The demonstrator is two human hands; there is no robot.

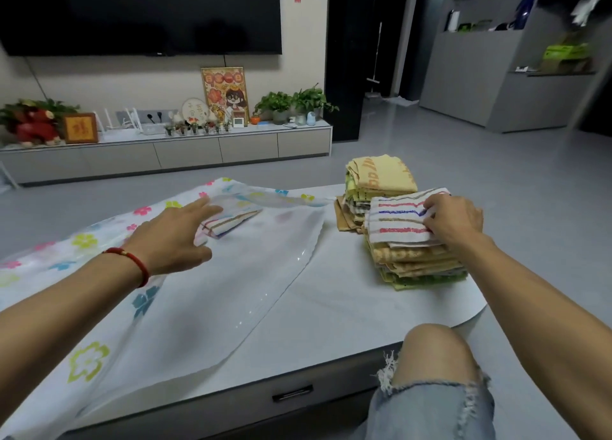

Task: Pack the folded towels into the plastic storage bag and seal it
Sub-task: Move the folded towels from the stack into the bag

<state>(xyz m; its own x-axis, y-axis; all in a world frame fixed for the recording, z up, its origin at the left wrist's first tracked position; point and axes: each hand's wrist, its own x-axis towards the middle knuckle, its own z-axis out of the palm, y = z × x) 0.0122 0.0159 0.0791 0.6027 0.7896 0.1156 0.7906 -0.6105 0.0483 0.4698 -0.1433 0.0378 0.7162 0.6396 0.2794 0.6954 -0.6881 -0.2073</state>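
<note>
Reaching across from where I sit, I take the near towel stack [417, 257] as my landmark. My right hand [453, 221] lies on top of it, fingers curled over the right edge of the striped towel [399, 219], which is the top layer; I read that as a grip on that one towel, though the fingertips are partly hidden under the cloth. A second stack [381, 178] stands just behind the landmark, touching or nearly so.

The plastic storage bag [212, 284] lies flat to the left of the stack, its flowered side further left and its wavy open edge [298, 264] facing the stack, running from far to near. That edge is the relation the next move turns on — the towel's long axis runs left to right, so it would have to travel leftward and slip under that lip.

My left hand [178, 237] rests on the bag, well left of the stack, fingers straight and spread, holding nothing, pressing the film beside a folded towel [228, 222] already inside. The right hand is the nearer one to the stacks.

Between stack and bag mouth the surface [331, 307] is bare — room enough, I judge. The surface's front edge and my knee [430, 356] sit near the stack's front side.
</note>
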